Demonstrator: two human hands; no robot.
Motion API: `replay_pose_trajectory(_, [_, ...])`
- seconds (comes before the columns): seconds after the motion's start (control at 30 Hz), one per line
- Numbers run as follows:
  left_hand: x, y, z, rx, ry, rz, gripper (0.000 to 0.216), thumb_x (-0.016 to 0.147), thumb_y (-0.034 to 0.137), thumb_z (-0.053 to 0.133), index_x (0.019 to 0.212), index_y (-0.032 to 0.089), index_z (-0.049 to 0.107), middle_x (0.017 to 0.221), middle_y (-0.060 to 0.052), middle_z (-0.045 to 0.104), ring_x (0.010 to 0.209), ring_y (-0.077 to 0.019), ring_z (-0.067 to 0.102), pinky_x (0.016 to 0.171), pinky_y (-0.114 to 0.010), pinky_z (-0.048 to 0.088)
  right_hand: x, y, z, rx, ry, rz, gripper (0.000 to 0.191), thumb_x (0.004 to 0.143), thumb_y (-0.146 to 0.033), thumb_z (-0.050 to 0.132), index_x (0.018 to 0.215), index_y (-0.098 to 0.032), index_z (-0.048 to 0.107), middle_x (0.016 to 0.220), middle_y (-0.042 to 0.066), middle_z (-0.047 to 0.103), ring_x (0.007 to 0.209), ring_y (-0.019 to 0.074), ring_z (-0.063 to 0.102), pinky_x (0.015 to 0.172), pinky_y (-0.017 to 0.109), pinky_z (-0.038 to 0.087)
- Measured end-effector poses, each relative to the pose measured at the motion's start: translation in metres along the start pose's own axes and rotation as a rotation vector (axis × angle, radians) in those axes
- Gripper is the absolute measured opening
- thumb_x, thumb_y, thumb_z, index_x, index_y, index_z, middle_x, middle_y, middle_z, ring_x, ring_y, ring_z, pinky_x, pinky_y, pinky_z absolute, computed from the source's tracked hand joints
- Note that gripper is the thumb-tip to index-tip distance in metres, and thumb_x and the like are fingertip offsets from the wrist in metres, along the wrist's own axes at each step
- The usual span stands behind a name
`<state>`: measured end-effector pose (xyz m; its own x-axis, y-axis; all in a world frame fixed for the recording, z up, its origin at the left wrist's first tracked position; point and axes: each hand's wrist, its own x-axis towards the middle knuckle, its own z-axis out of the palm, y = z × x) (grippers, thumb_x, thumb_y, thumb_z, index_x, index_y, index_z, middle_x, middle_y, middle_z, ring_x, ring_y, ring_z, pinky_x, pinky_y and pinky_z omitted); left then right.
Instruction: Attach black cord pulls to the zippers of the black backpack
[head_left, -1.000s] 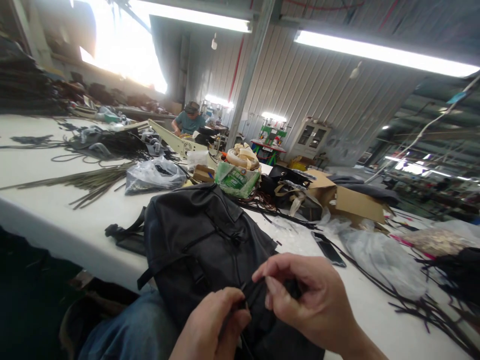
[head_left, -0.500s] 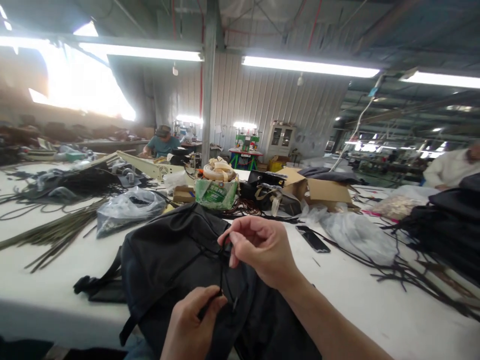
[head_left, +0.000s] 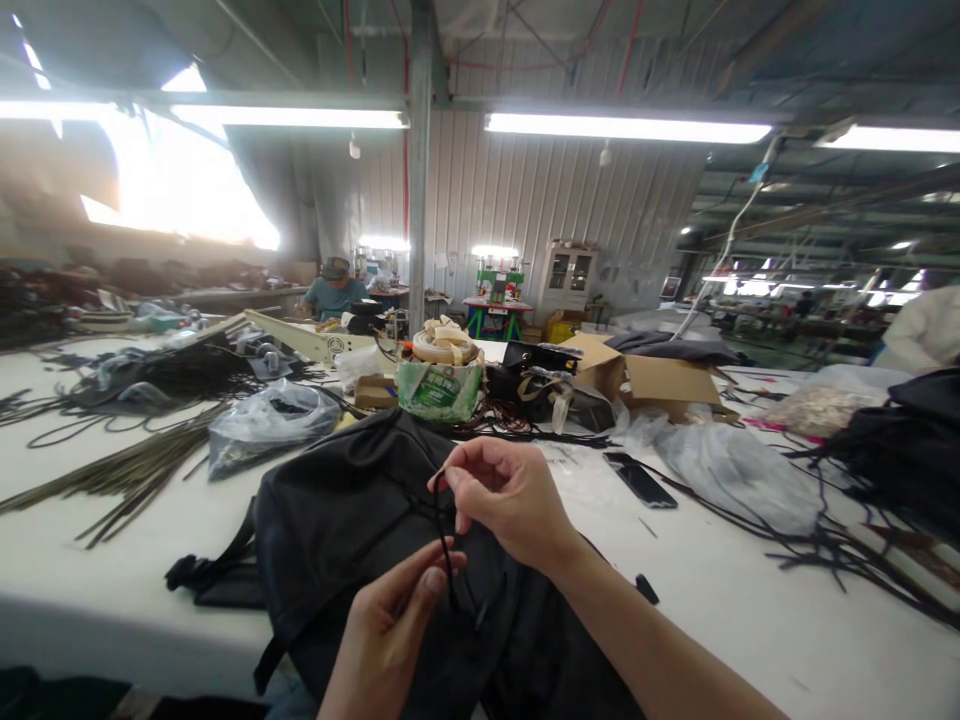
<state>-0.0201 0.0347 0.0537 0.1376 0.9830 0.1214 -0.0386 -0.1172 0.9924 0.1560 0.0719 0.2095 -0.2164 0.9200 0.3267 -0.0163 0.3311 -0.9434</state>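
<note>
Both cord (head_left: pixel 444 530) ends hidden

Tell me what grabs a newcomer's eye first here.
Front and centre, the right hand and left hand pinch a thin black cord above a black fabric backpack lying on the white worktable. Behind it stands a green carton of cream webbing rolls, with an open brown cardboard box to its right.
</note>
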Motion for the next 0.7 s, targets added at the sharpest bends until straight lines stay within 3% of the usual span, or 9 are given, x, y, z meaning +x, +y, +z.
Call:
replay_pose_trajectory(0.1, [0.003,0.014,0.005,0.002,-0.034,-0.054,0.061,0.087,0.078,0.082,0.116,0.025,0.092,0.115,-0.013,0.092,0.113,-0.0382,0.084,0.105,-0.042,0.066,0.006,0.004,0.003,-0.018,0.045,-0.032,0.015,0.082,-0.032,0.078,0.086,-0.017,0.076,0.083,0.003,0.083,0.051,0.0096,0.068,0.050,0.019,0.054])
replay_pose_trajectory(0.2, [0.006,0.015,0.014,-0.089,-0.043,-0.100,0.064,0.079,0.078,0.089,0.112,0.023,0.093,0.105,-0.013,0.092,0.106,-0.0371,0.086,0.096,-0.039,0.067,0.015,0.009,0.004,-0.042,0.067,-0.042,0.016,0.084,-0.033,0.078,0.088,-0.017,0.077,0.079,0.001,0.081,0.052,0.0097,0.068,0.051,0.019,0.054])
replay_pose_trajectory(0.33, [0.012,0.006,0.013,-0.072,0.038,-0.042,0.058,0.083,0.075,0.089,0.104,0.021,0.092,0.094,-0.012,0.091,0.092,-0.0326,0.085,0.087,-0.037,0.066,0.021,0.021,-0.003,-0.071,0.023,-0.035,0.036,0.093,-0.051,0.079,0.107,-0.018,0.078,0.103,0.008,0.086,0.059,0.0115,0.071,0.056,0.023,0.055])
replay_pose_trajectory(0.43, [0.018,0.003,0.001,-0.106,0.135,-0.016,0.054,0.085,0.069,0.090,0.110,0.020,0.090,0.100,-0.013,0.092,0.098,-0.0333,0.085,0.087,-0.036,0.064,0.009,0.038,-0.015,-0.192,0.046,0.013,0.050,0.101,-0.060,0.071,0.129,-0.020,0.076,0.115,0.009,0.085,0.063,0.0117,0.067,0.059,0.026,0.051])
replay_pose_trajectory(0.53, [0.023,0.007,-0.011,-0.189,0.197,-0.039,0.056,0.084,0.066,0.092,0.114,0.018,0.086,0.103,-0.014,0.092,0.100,-0.0330,0.084,0.083,-0.034,0.061,-0.015,0.063,-0.019,-0.385,-0.145,0.166,0.040,0.098,-0.050,0.075,0.123,-0.019,0.083,0.100,0.005,0.085,0.069,0.0155,0.064,0.064,0.029,0.046])
replay_pose_trajectory(0.6, [0.026,0.010,-0.015,-0.216,0.205,-0.039,0.055,0.083,0.064,0.093,0.111,0.018,0.085,0.102,-0.013,0.091,0.095,-0.0304,0.083,0.082,-0.034,0.059,-0.030,0.079,-0.013,-0.376,-0.275,0.214,0.033,0.092,-0.038,0.081,0.119,-0.021,0.085,0.102,0.003,0.085,0.080,0.0197,0.068,0.071,0.031,0.047])
replay_pose_trajectory(0.7, [0.027,0.010,-0.017,-0.243,0.226,-0.031,0.054,0.085,0.063,0.091,0.113,0.017,0.083,0.098,-0.012,0.090,0.091,-0.0281,0.081,0.082,-0.034,0.058,-0.045,0.097,0.003,-0.348,-0.269,0.200,0.021,0.093,-0.029,0.075,0.107,-0.021,0.087,0.095,0.000,0.083,0.082,0.0202,0.068,0.073,0.031,0.043])
